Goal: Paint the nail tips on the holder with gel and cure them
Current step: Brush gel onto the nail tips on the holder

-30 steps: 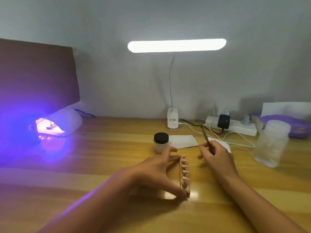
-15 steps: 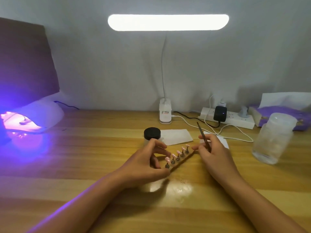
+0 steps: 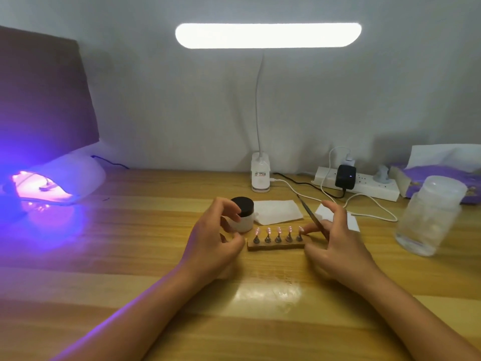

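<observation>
Raw, pale wood makes the holder (image 3: 276, 245), a short flat bar lying crosswise on the glossy yellow table (image 3: 156, 256) just below the centre of the frame. A row of five small metal pegs on it carries pink nail tips (image 3: 279, 230) that glint under the desk lamp (image 3: 268, 35) at the top. Laid broadside to the person, the bar seems meant to offer every tip to the brush at once. The left hand (image 3: 216, 241) sits at the bar's left end, fingers loosely curled and gripping nothing, thumb tip just beside the wood; whether it touches I cannot tell. It is probably there to steady so light a block. The right hand (image 3: 335, 246) frames the right end and pinches a thin dark brush (image 3: 311, 217) that slants up and left out of its fingers. Its other fingers are spread, and one fingertip reaches toward the last peg. Which end of the brush has the bristles I cannot tell. Behind the left hand stands the gel jar (image 3: 242, 213), frosted white with a matt black lid still on, so no gel can be loaded yet. A white paper square (image 3: 277, 211) lies beside it, likely for wiping. At the left edge the smooth white curing lamp (image 3: 78, 175) glows violet, with something small inside, too blurred to name.
</observation>
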Demonstrator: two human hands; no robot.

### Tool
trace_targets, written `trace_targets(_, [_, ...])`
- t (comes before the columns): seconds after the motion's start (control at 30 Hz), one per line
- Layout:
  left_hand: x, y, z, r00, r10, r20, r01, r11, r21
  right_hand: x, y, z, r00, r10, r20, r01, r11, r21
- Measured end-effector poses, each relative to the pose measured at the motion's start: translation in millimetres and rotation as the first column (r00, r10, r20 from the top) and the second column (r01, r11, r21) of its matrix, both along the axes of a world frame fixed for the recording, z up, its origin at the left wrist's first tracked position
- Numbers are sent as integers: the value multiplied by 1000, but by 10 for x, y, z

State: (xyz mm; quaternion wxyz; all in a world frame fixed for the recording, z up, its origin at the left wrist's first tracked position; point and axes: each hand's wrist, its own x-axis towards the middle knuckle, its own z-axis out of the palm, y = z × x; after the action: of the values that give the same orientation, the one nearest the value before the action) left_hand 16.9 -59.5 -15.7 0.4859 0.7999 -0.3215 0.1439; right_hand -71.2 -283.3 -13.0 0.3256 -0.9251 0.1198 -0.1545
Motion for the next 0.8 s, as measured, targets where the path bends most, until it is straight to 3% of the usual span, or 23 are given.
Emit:
trace_targets(0.1, [142, 30, 20, 975, 218, -35, -218, 976, 2, -16, -21, 10, 999, 35, 6, -35, 999, 33])
trace_targets(0.2, [275, 49, 11, 964, 117, -238, -108, 993, 50, -6, -22, -19, 999, 34, 24, -34, 999, 5])
trace_targets(0.27, [307, 38, -7, 954, 42, -297, -11, 994, 105, 13, -32, -47, 999, 28, 36, -28, 1000, -2])
trace_targets(0.47, [299, 3, -32, 979, 97, -178, -60, 978, 201, 54, -46, -106, 998, -23, 53, 25, 999, -25])
trace_targets(0.53, [295, 30, -28, 975, 120, -186, -93, 985, 148, 61, -45, -118, 997, -41, 63, 44, 998, -50])
trace_targets(0.67, [229, 93, 16, 959, 182, -217, -207, 973, -100, 32, 3, -85, 994, -51, 94, 58, 996, -74])
trace_targets(0.73, [146, 93, 45, 964, 208, -163, -235, 958, -165, -5, 39, -53, 977, -92, 193, 110, 991, -82])
trace_targets(0.8, [17, 60, 70, 980, 187, -64, -196, 963, -186, -43, 73, -19, 917, -99, 386, 141, 987, -82])
